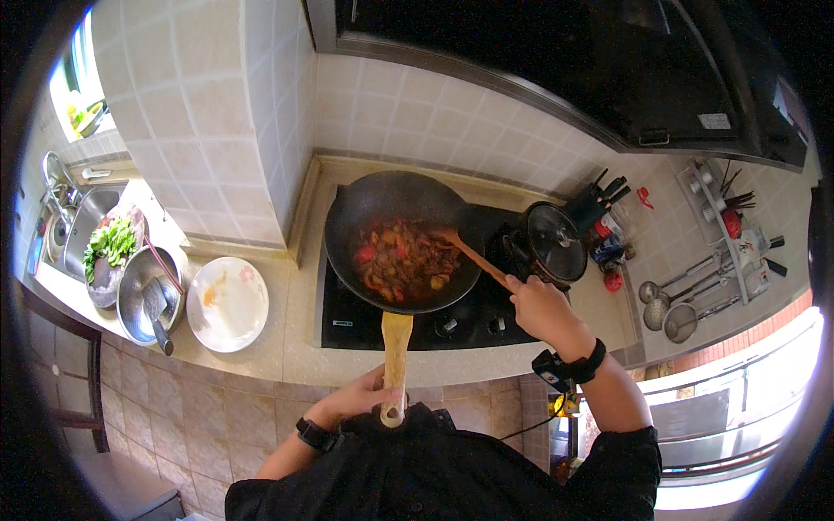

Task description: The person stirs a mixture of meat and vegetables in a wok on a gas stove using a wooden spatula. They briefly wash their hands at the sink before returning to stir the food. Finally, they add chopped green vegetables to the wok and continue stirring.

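Observation:
A dark wok (pixel 355 195) sits over the left part of a black glass gas hob (pixel 358 333). Inside it is a brown, saucy stir-fry (pixel 407 260) with red and yellowish pieces. My left hand (pixel 358 394) grips the wok's pale wooden handle (pixel 395 352) near its end, close to my body. My right hand (pixel 544 306) holds a wooden spatula (pixel 481 260), its blade down among the food at the right side of the wok. The part of the blade in the food is hidden.
Right of the wok stands a lidded pot (pixel 554 244), with a knife block (pixel 589 205) behind. Ladles (pixel 658 312) hang from a wall rack. Leftward are a stained white plate (pixel 228 305), a metal bowl (pixel 133 306) holding a turner, chopped greens (pixel 112 246) and a sink (pixel 98 208).

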